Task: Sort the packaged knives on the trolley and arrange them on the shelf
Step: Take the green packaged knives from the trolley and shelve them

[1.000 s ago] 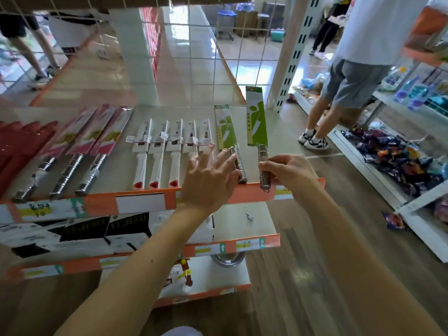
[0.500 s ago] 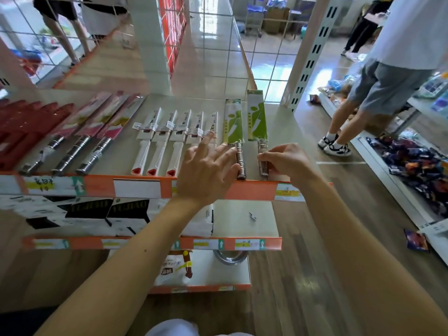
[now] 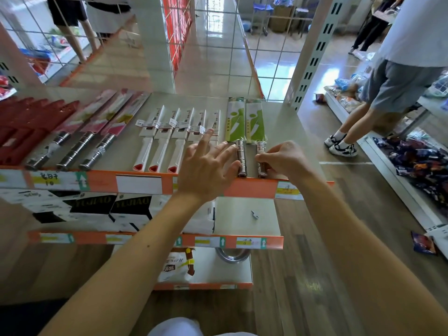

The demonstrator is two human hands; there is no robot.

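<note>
Two green-sleeved knives lie side by side at the right end of the top shelf [image 3: 278,132]. My right hand [image 3: 282,160] pinches the steel handle of the right green knife [image 3: 254,122]. My left hand [image 3: 208,163] lies flat with spread fingers, its fingertips touching the steel handle of the left green knife [image 3: 234,121]. To the left lie several white-handled knives [image 3: 164,141], three pink-sleeved knives [image 3: 97,132] with steel handles, and red packaged knives [image 3: 26,122]. No trolley is in view.
Black-and-white boxes [image 3: 97,209] fill the shelf below; a steel bowl [image 3: 232,254] and a snack bag [image 3: 179,265] sit lower down. A person in grey shorts [image 3: 397,86] stands at the right by a low shelf of packets [image 3: 421,163]. A wire grid backs the shelf.
My right hand has laid the raised right green knife flat on the shelf beside the left one. My left hand stayed against the left knife's handle.
</note>
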